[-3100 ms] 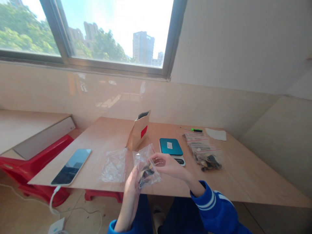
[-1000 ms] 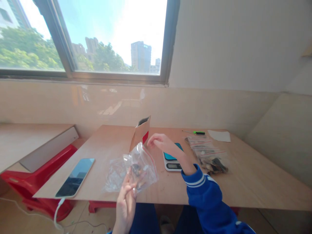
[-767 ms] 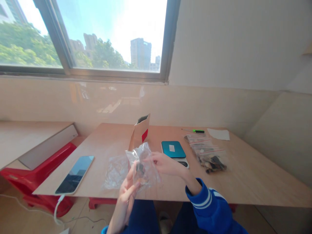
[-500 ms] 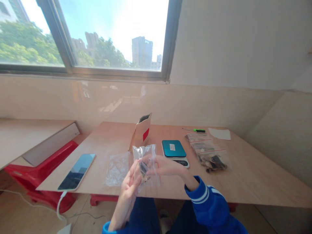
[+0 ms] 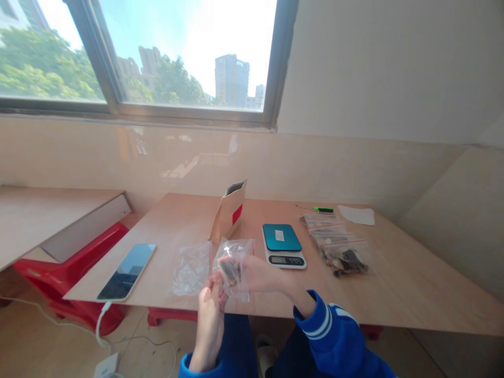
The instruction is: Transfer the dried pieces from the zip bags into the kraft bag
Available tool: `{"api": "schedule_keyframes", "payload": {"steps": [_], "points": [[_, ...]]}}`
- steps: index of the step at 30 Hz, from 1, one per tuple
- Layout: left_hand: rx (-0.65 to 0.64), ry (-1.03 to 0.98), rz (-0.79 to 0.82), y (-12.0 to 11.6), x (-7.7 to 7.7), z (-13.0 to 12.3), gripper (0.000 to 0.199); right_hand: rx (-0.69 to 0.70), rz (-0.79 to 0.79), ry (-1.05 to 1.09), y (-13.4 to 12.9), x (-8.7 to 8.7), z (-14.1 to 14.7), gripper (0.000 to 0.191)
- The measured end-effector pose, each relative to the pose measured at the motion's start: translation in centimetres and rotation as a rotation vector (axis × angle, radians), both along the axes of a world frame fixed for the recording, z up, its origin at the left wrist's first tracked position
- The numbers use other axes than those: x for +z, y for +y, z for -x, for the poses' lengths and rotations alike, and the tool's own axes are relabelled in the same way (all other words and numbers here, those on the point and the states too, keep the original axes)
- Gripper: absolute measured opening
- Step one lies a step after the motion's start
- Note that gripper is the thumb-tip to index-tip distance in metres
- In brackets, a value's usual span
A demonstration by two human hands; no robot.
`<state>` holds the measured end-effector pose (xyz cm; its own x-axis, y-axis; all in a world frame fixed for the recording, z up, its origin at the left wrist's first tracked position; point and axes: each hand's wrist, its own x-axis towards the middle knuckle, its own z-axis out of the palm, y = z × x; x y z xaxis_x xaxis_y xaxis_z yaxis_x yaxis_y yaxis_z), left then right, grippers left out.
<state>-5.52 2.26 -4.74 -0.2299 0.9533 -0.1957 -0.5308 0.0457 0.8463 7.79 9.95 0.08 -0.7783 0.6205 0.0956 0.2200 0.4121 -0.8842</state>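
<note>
just above the near edge of the desk (image 5: 394,296), the left grip (image 5: 208,315) and the right grip (image 5: 255,275) meet at a clear zip bag (image 5: 236,248), held up off the wood. the left grip stands upright, its fingers pointing up and clamped on the bag's lower corner. the right grip reaches across from the side, its fingers lying together over the bag's face, though whether it is truly pinching is hard to tell through the plastic. dark pieces (image 5: 230,273) bunch between the two grips, and the hold seems to keep them there, in plain view of the head camera. the bag's long axis looks roughly upright, its top edge toward the window, but which end is sealed cannot be told.

just beyond the left grip, a flat clear bag (image 5: 191,269) lies on the desk, and behind the bag in hand a kraft paper pouch (image 5: 230,215) with a red label stands open. beyond the right grip sits a kitchen scale (image 5: 282,244) with a teal top — within easy reach, it seems. further right lies a filled zip bag (image 5: 338,254), with a green-handled screwdriver (image 5: 323,209) behind it. well left of the left grip lies a phone (image 5: 126,271).
</note>
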Motion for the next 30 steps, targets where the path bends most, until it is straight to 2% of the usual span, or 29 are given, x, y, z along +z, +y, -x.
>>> {"api": "schedule_keyframes", "payload": {"steps": [4, 9, 12, 14, 17, 20, 22, 26, 30], "points": [[-0.029, -0.03, -0.002, -0.1, 0.1, 0.4, 0.052, -0.093, 0.038, 0.034, 0.2, -1.2, -0.1, 0.038], [-0.022, 0.024, 0.057, 0.2, 0.0, 1.3, 0.05, -0.144, 0.098, 0.118, 0.7, -2.2, -0.5, 0.033], [0.036, -0.006, 0.115, 0.3, 0.0, 1.9, 0.046, -0.169, 0.148, 0.212, 1.3, -1.8, -1.1, 0.031], [0.063, -0.011, 0.115, 0.2, 0.1, 2.5, 0.042, -0.217, 0.144, 0.267, 2.2, -0.6, -1.7, 0.032], [0.092, -0.021, 0.106, 0.4, 0.2, 3.9, 0.04, -0.33, 0.046, 0.329, 4.7, 2.5, -2.5, 0.036], [0.171, -0.029, 0.129, 0.6, -0.1, 5.4, 0.036, -0.45, -0.118, 0.367, 8.8, 6.1, -2.5, 0.037], [0.21, -0.018, 0.147, 0.7, -0.3, 6.2, 0.034, -0.497, -0.251, 0.311, 11.9, 7.9, -1.8, 0.034], [0.219, 0.007, 0.147, 0.4, -1.0, 7.3, 0.036, -0.46, -0.532, 0.007, 16.6, 9.8, 0.2, 0.022], [0.234, 0.024, 0.149, 0.1, -1.6, 8.2, 0.037, -0.317, -0.592, -0.146, 18.1, 10.6, 1.2, 0.014]]}}
